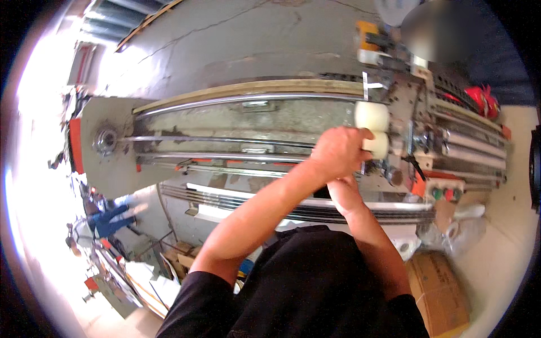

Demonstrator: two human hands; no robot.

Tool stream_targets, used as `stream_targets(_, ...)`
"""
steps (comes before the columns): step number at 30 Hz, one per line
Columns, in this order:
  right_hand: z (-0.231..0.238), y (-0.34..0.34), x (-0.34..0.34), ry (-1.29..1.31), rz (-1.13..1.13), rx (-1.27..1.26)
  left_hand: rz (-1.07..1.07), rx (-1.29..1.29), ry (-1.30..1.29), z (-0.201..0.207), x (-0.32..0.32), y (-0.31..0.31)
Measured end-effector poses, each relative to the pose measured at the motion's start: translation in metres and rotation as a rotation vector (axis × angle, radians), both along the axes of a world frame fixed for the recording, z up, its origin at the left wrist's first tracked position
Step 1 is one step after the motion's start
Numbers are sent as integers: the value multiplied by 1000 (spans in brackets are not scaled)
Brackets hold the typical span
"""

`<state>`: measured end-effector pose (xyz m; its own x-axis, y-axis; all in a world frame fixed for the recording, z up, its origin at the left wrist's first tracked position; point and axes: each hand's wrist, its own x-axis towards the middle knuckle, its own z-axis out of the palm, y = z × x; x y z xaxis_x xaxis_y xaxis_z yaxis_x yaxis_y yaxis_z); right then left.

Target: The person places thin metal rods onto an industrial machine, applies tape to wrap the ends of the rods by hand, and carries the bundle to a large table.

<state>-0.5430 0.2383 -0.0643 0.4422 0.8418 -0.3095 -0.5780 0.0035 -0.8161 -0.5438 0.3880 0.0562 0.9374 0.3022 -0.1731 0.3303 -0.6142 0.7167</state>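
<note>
Two short cream-white rollers sit side by side at the right end of a long machine bed: a far roller [372,116] and a near roller [378,145]. My left hand [339,149] reaches across to the near roller, fingers curled against its left end. Just below, my right hand [345,194] is raised under the left wrist, and its fingers are mostly hidden behind the left hand. Whether it holds anything does not show. A thin metal rod [225,139] runs along the bed from a round chuck [105,140] toward my hands.
Metal guide rails [225,100] span the machine. A control box [445,191] with coloured buttons stands at right, above plastic-wrapped rolls [459,231] and a cardboard box [437,290]. One person [437,34] is at the far right; another [107,219] is at left.
</note>
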Motion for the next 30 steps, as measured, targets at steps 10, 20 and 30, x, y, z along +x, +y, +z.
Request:
stream_targets(10,64,73,-5,80,-226,-323,1387,987,-38,-142,-259,202)
stream_targets(20,80,28,64,-68,-481,-242,1247,-1079,-811,-130,-349,271)
stream_targets(30,53,-305,192,-178,-789,-500,1164,-1521,-105,-109,-262,-69)
